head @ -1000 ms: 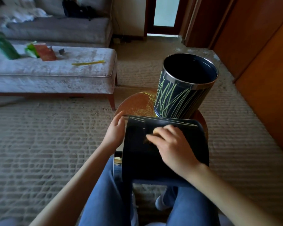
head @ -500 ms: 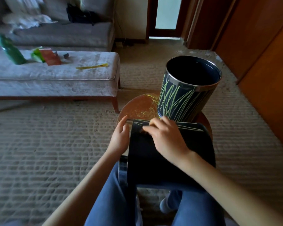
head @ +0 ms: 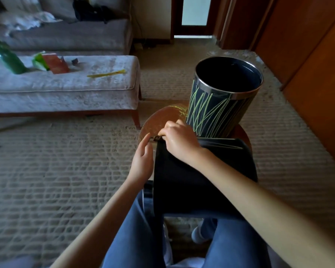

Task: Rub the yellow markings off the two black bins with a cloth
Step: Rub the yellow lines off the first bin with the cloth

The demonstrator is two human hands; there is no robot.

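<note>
A black bin lies on its side across my lap, its far end against a small round wooden table. A few thin yellow lines remain near that far end. My right hand is curled over the bin's far left corner, with a scrap of cloth peeking from under the fingers. My left hand lies flat with straight fingers against the bin's left side. The second black bin stands upright on the table, covered in yellow markings.
A grey upholstered bench stands to the left with a green bottle, packets and a yellow strip on it. Wooden cabinets line the right side. Carpet surrounds the table.
My right hand has slid from the middle of the lying bin toward its far left corner. My left hand stays against the bin's side.
</note>
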